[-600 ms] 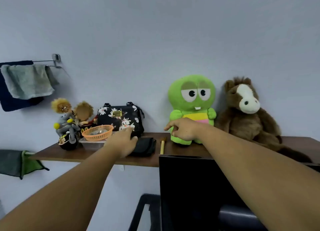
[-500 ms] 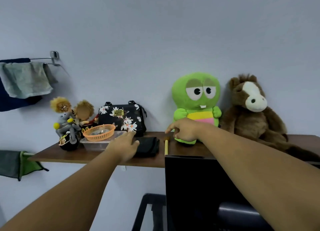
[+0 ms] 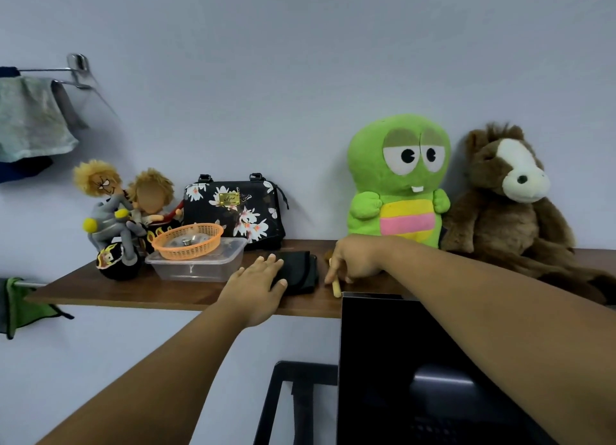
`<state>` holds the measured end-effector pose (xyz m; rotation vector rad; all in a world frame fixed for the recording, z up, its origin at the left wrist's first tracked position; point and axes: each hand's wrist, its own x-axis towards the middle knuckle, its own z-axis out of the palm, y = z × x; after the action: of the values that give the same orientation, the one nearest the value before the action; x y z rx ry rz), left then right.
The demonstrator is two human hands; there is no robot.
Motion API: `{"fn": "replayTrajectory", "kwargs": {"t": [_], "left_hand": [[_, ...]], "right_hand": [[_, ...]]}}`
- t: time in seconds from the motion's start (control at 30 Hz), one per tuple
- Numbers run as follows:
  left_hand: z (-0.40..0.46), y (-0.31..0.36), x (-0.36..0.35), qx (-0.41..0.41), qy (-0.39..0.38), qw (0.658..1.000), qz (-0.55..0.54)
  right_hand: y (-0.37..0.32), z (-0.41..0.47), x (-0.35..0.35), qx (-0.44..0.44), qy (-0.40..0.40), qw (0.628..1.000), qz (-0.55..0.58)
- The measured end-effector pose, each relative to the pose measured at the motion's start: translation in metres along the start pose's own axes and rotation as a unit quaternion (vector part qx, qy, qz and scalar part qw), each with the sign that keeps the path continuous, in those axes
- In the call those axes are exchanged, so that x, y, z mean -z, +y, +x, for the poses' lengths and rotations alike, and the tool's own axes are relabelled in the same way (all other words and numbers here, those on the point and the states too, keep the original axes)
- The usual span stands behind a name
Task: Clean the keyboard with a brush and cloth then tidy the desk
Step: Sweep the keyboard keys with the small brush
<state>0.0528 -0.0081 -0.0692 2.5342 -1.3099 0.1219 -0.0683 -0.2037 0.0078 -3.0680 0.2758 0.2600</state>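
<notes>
Nearest the camera, two bare forearms reach up past a dark monitor [image 3: 416,361] toward a wooden shelf [image 3: 133,288] on the wall. The step in hand looks like fetching the cleaning tools, so the keyboard work has not begun; no keyboard is in view.

The left hand [image 3: 256,289] lies with fingers nearly straight and spread on a folded black cloth [image 3: 300,272] near the shelf's front edge, thumb at the cloth's near side, pressing rather than gripping. Just right of the cloth, the right hand [image 3: 353,264] bends its fingers down onto a brush [image 3: 336,286], of which only a pale wooden handle shows; whether the fingers have closed round it cannot be told.

The next move calls for the left fingers to curl under the cloth and the right to pinch the thin handle firmly, then lift both clear of the shelf edge and monitor.

Behind stand a clear plastic box [image 3: 196,266] with an orange basket [image 3: 187,239] on it, a floral bag [image 3: 233,211], and a green plush toy [image 3: 398,181].
</notes>
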Motion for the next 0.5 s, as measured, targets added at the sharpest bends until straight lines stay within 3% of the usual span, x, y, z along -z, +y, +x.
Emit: {"fn": "replayTrajectory", "kwargs": {"t": [0.27, 0.5], "left_hand": [[0.0, -0.007, -0.004, -0.007, 0.0, 1.0, -0.012], [-0.006, -0.011, 0.003, -0.003, 0.014, 0.999, -0.033]], "right_hand": [[-0.01, 0.004, 0.001, 0.017, 0.028, 0.998, -0.057], [0.0, -0.016, 0.008, 0.019, 0.101, 0.985, 0.137]]}}
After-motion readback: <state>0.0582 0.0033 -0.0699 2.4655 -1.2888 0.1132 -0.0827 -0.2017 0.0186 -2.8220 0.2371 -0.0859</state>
